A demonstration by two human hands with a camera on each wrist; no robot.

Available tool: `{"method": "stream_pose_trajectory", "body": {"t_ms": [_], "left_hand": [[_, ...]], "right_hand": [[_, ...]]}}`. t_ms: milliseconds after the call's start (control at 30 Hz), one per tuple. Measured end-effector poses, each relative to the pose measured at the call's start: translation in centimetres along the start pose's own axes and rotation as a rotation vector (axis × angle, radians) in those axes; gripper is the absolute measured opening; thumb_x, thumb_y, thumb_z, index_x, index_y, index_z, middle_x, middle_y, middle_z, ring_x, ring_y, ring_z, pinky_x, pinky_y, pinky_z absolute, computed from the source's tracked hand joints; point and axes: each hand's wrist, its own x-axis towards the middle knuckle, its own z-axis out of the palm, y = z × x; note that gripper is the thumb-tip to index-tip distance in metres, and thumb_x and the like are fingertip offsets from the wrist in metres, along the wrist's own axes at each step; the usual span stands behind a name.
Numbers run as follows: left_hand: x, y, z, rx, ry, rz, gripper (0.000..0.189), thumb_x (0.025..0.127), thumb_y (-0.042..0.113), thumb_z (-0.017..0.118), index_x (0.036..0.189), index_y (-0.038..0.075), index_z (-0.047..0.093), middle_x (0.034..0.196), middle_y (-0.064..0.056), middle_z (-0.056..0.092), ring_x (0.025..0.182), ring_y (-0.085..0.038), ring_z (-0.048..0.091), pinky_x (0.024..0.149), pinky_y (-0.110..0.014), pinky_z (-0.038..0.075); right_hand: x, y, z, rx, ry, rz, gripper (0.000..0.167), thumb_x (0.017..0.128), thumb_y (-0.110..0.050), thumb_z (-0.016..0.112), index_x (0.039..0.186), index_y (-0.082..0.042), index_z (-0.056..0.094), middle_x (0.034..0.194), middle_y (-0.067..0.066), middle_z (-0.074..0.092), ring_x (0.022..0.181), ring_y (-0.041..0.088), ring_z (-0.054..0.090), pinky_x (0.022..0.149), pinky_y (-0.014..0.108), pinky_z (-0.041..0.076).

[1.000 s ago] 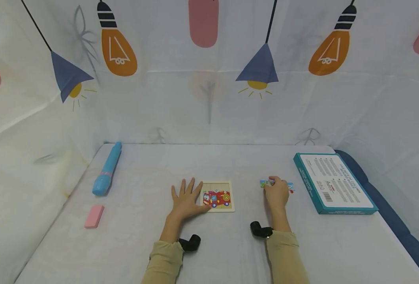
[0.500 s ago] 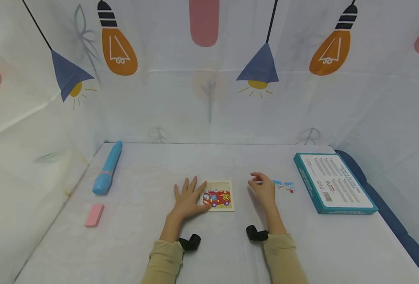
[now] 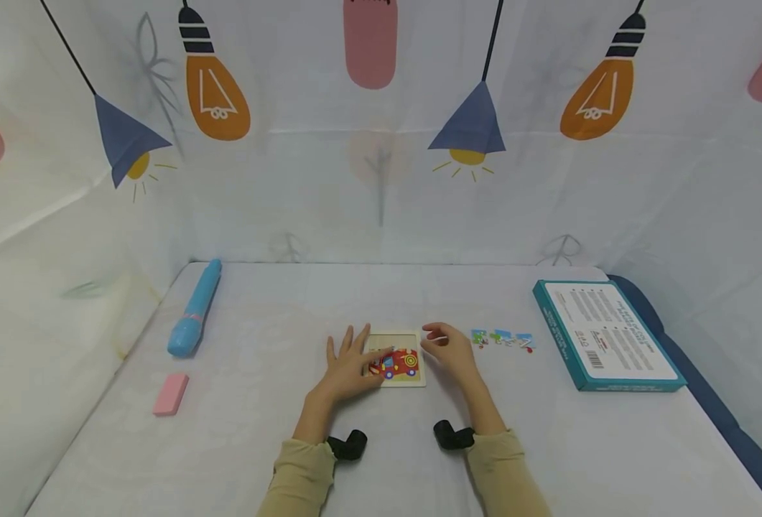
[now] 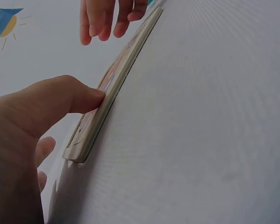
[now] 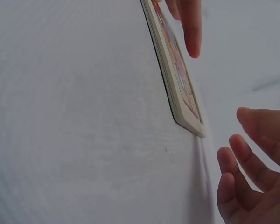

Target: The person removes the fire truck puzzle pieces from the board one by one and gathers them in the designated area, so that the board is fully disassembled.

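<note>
A small wooden tray puzzle point(image 3: 413, 382) with a red fire engine picture lies on the white table between the hands. My left hand point(image 3: 345, 375) lies at its left side, thumb touching the near rim and index finger reaching over the picture. In the left wrist view that thumb point(image 4: 88, 98) rests on the edge of the frame. Just off the tray's right side hovers my right hand point(image 3: 450, 352), fingers loosely bent; its fingers point(image 5: 252, 163) hold nothing in the right wrist view. Three small picture pieces point(image 3: 500, 336) lie in a row to its right.
A teal box point(image 3: 613, 330) with a white printed back lies at the right. On the left are a blue toy microphone point(image 3: 194, 309) and a pink block point(image 3: 171, 394). A patterned white curtain point(image 3: 303, 194) hangs behind the table.
My right hand has moved left from the loose pieces to the tray puzzle, uncovering the leftmost piece. My left hand has shifted slightly right, its index finger now over the picture.
</note>
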Motion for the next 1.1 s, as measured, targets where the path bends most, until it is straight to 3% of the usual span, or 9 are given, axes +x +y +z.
{"method": "stream_pose_trajectory", "body": {"t_ms": [300,533,833,1100], "left_hand": [[0.0,-0.2,0.2,0.006,0.001,0.010,0.044,0.080,0.033,0.065,0.124,0.031,0.060,0.152,-0.013,0.020,0.139,-0.042,0.004,0.101,-0.067,-0.007],[0.0,-0.3,0.4,0.008,0.008,0.007,0.045,0.079,0.033,0.064,0.123,0.030,0.061,0.152,-0.012,0.019,0.139,-0.042,0.005,0.101,-0.066,-0.008],[0.0,-0.4,0.5,0.005,0.014,0.002,0.045,0.078,0.034,0.063,0.123,0.032,0.061,0.152,-0.012,0.019,0.139,-0.041,0.005,0.102,-0.066,-0.007],[-0.1,-0.3,0.4,0.002,0.011,-0.002,0.044,0.079,0.034,0.063,0.123,0.032,0.060,0.153,-0.012,0.019,0.139,-0.041,0.005,0.102,-0.065,-0.008]], "right_hand": [[-0.5,-0.5,0.8,-0.202,-0.151,-0.072,0.031,0.076,-0.013,0.073,0.106,-0.009,0.067,0.097,0.010,0.054,0.082,0.022,0.048,0.070,0.034,0.041],[-0.6,-0.7,1.1,-0.309,-0.170,-0.093,0.025,0.073,-0.016,0.077,0.097,-0.012,0.069,0.101,0.012,0.051,0.092,0.027,0.050,0.083,0.045,0.043],[-0.2,-1.1,1.2,-0.287,-0.175,-0.097,0.027,0.069,-0.010,0.079,0.090,-0.010,0.063,0.103,0.014,0.050,0.095,0.030,0.050,0.086,0.048,0.042],[-0.5,-1.1,1.2,-0.186,-0.198,-0.107,0.021,0.074,-0.003,0.072,0.087,-0.009,0.057,0.078,0.002,0.053,0.071,0.016,0.047,0.063,0.030,0.039]]}}
